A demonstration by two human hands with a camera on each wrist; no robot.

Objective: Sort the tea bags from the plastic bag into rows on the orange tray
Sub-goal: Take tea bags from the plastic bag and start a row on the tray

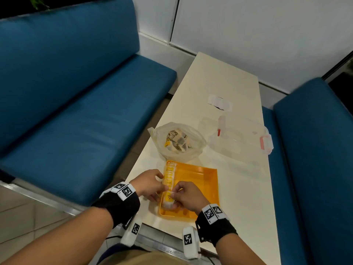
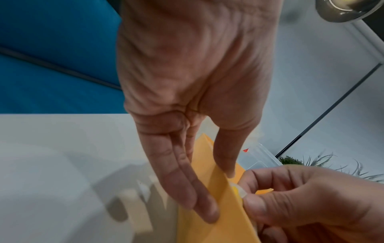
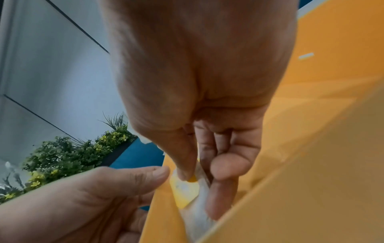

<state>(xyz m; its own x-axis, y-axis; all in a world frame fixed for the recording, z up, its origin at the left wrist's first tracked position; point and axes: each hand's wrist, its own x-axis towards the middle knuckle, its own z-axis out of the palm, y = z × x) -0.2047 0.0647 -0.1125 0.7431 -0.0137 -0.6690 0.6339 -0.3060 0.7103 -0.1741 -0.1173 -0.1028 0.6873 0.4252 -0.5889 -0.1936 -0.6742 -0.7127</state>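
while our right hand (image 1: pixel 186 196) pinches tea bag (image 3: pixel 187 189) by yellow tag at near end of row (image 1: pixel 169 180) along left wall of orange tray (image 1: pixel 200 180), our left hand (image 1: pixel 150 185) rests with relaxed straight fingers (image 2: pixel 187 189) on tray's left rim; plastic bag (image 1: pixel 178 141) of tea bags sits on desk (image 1: pixel 238 188) just beyond tray.
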